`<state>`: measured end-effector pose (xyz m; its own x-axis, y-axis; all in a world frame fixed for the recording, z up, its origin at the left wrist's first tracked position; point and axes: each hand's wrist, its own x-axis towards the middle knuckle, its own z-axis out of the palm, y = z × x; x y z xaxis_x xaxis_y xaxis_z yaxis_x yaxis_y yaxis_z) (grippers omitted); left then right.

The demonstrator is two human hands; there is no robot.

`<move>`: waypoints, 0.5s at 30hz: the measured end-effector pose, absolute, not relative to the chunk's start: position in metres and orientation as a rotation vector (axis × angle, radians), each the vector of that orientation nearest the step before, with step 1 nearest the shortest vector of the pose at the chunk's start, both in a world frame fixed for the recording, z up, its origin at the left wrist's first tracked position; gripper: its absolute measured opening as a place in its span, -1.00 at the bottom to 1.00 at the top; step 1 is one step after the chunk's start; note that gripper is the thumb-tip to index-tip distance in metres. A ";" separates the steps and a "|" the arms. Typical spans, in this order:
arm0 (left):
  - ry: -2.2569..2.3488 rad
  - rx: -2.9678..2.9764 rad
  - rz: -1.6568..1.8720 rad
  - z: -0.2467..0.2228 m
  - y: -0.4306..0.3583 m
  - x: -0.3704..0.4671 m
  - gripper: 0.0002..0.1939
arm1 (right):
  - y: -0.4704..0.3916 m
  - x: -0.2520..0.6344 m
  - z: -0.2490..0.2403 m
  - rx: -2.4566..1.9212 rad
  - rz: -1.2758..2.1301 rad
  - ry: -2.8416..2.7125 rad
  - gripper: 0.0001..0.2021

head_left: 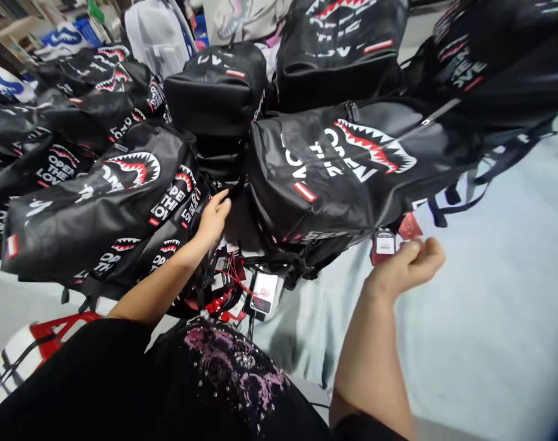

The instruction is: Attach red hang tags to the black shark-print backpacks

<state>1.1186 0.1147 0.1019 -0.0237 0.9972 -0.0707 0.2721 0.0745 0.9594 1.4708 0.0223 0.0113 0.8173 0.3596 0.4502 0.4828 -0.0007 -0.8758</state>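
so the big bag lies on its back in the middle, shark-mouth print up; it looks like soft faux leather with a bit of body, so I'd guess it's bulky more than heavy, kinda slick on the smooth panels and likely to sag if you lift one end; not fragile, though the print could scuff. I'd grab the straps underneath or get a palm under the base — way better than pinching the front.

left hand is in the gap between that bag and the next bag, fingers slightly bent; can't tell if it has hold of a strap. right hand is curled up right by the tag; can't tell if it's pinching anything.

surface is pale, with wrinkles like a cloth cover; more black bags piled behind, plus a white bag and a blue crate — background's pretty blurry.
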 end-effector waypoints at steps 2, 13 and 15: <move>1.467 1.372 1.048 0.112 0.082 1.083 -0.54 | -0.022 1.420 0.016 -1.616 -0.086 -0.669 -0.64; 1.444 1.648 0.902 0.128 -0.068 0.992 -0.65 | -0.110 1.237 -0.043 -1.911 0.499 -1.780 -0.68; 1.395 1.749 0.779 0.122 -0.086 0.998 -0.70 | -0.103 1.228 -0.035 -2.034 0.413 -2.005 -0.70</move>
